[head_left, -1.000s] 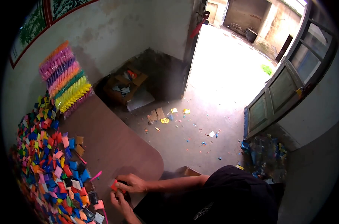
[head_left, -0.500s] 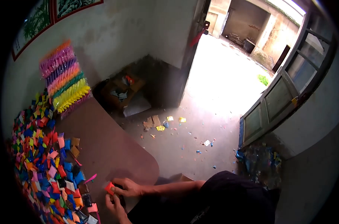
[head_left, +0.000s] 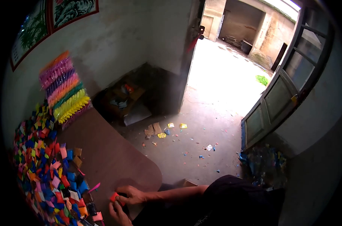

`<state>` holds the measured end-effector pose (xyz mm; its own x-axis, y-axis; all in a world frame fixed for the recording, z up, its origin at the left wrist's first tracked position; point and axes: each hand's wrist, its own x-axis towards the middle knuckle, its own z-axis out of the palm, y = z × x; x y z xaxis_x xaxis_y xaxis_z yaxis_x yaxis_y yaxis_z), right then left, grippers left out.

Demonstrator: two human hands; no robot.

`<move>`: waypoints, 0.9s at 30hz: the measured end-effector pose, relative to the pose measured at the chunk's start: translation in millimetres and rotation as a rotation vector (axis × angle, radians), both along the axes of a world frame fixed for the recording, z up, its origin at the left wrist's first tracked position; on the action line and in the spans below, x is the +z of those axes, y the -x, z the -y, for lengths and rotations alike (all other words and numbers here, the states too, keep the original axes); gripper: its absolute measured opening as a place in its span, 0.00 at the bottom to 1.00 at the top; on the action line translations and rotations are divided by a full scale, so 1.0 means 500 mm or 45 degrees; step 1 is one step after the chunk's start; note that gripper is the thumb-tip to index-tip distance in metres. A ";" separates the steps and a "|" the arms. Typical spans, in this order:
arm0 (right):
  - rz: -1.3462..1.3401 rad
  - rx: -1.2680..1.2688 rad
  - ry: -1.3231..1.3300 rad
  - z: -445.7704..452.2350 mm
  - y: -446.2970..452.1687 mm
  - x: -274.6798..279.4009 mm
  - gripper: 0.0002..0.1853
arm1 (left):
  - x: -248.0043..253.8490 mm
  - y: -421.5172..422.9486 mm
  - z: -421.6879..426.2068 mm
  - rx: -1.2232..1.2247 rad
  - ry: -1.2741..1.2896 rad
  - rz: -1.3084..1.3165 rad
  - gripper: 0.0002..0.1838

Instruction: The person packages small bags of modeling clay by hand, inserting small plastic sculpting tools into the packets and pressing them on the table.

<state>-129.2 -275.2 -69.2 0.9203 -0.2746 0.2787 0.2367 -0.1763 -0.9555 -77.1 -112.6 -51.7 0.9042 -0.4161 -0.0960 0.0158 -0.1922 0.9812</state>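
A small red packet (head_left: 114,196) is pinched between both hands over the brown table (head_left: 103,154), near its front edge. My right hand (head_left: 130,194), the upper one, has its thumb and fingers closed on the packet's right side. Below it, my left hand (head_left: 119,214) has bent fingers at the packet's lower edge; part of its grip is hidden. A large heap of small coloured packets (head_left: 47,169) covers the left of the table. A pink strip (head_left: 94,187) lies between the heap and my hands.
Bundles of colourful wrapped items (head_left: 65,88) stand at the table's far left. An open cardboard box (head_left: 122,98) sits by the wall. Scraps (head_left: 161,135) litter the floor. An open door (head_left: 270,101) and a bag of litter (head_left: 263,165) are at the right.
The view has shifted slightly. The red packet has turned a little between my fingers, and both hands remain close together around it.
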 end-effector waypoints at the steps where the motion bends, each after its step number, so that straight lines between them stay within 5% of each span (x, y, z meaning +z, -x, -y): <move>1: 0.001 -0.008 0.001 -0.001 0.000 0.003 0.16 | -0.017 -0.005 -0.003 -0.008 0.001 0.001 0.23; 3: -0.071 0.015 -0.015 -0.003 0.003 0.005 0.16 | -0.056 -0.012 -0.009 0.016 0.183 -0.107 0.23; 9: -0.046 -0.028 -0.021 -0.004 -0.001 -0.010 0.16 | -0.043 -0.001 -0.006 0.075 0.012 -0.037 0.22; 15: 0.100 0.004 0.013 -0.008 -0.006 -0.010 0.16 | 0.079 0.026 0.026 0.131 -0.044 -0.141 0.24; 18: -0.050 0.078 0.016 -0.003 0.008 0.017 0.17 | 0.026 0.018 0.021 0.171 0.151 -0.041 0.24; 27: 0.076 0.017 -0.031 -0.005 -0.006 -0.012 0.17 | 0.024 0.018 0.013 0.169 0.028 -0.052 0.24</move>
